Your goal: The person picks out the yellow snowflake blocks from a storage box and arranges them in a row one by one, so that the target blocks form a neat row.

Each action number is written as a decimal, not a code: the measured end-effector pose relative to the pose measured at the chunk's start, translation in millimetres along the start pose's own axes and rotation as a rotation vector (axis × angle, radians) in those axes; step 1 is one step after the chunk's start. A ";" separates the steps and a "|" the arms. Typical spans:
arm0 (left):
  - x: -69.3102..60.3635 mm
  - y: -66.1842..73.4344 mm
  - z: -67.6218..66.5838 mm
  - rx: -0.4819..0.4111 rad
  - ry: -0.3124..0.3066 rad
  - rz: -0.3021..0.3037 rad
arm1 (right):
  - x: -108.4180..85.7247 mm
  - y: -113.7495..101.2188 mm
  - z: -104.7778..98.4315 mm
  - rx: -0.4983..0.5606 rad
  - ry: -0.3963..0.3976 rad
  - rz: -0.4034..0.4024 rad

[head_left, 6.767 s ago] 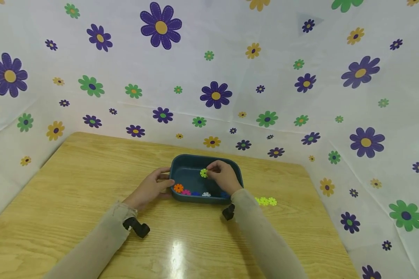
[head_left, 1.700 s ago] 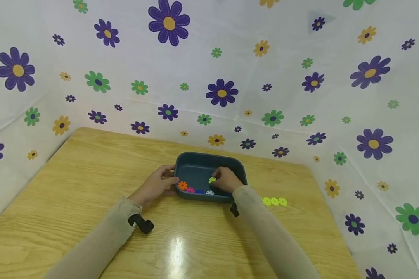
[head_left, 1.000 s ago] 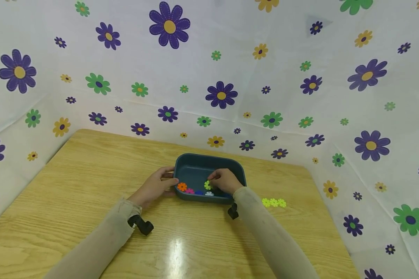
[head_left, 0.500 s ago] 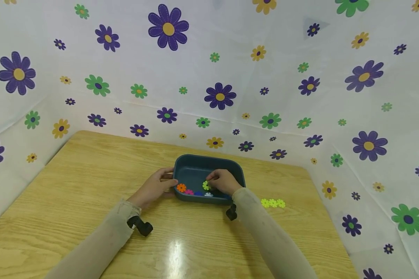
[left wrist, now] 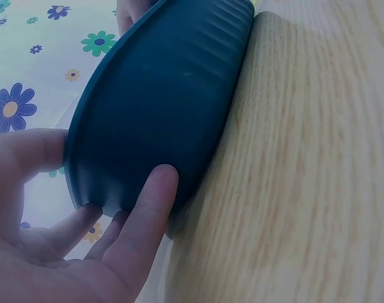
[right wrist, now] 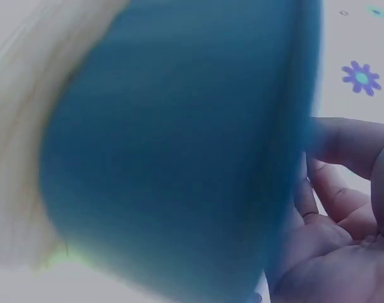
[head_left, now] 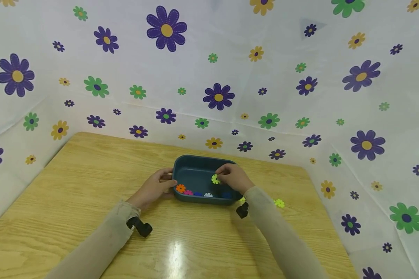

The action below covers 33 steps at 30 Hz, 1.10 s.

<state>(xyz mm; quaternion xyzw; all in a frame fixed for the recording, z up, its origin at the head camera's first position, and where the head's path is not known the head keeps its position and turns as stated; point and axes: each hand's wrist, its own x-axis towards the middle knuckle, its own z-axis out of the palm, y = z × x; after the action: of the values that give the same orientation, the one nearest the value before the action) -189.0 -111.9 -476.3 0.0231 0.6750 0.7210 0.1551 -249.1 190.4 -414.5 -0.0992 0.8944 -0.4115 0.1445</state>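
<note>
A dark teal plastic tray (head_left: 194,173) sits on the wooden table in the head view. My left hand (head_left: 153,190) holds its left end, thumb at the rim and fingers against the outer wall; the left wrist view shows fingertips on the tray wall (left wrist: 148,107). Over the tray's right half, my right hand (head_left: 235,178) pinches a yellow-green flower-shaped plastic disc (head_left: 215,179). Along the tray's near side lie an orange disc (head_left: 180,188), a pink disc (head_left: 188,192), a white disc (head_left: 208,195) and blue ones (head_left: 197,194). In the right wrist view, the tray hides the fingertips.
Yellow-green discs (head_left: 279,203) lie on the table (head_left: 195,236) right of the tray, partly covered by my right forearm. White flower-printed sheeting (head_left: 188,69) stands behind the table and at its sides.
My right hand has lifted slightly and moved right with the yellow-green disc, within the tray. Its forearm now covers part of the row of discs on the table. The left hand stays at the tray.
</note>
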 end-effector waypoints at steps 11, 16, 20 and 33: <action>-0.6 0.7 0.0 0.016 -0.008 -0.006 | -41.9 58.2 -91.2 0.080 0.071 0.061; -0.1 1.4 -0.8 0.015 -0.008 -0.011 | -65.0 108.2 -129.2 0.008 0.146 0.126; 0.9 0.5 -2.2 0.010 -0.003 -0.018 | -80.9 145.5 -147.5 -0.027 0.178 0.190; 0.9 -1.2 -1.8 0.024 -0.011 -0.008 | -94.7 190.9 -153.7 -0.087 0.150 0.293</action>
<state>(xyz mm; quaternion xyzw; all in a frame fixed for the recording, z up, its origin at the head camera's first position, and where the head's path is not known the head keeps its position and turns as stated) -190.0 -113.3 -477.8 0.0262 0.6829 0.7120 0.1612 -223.7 449.6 -448.5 0.0569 0.9246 -0.3530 0.1315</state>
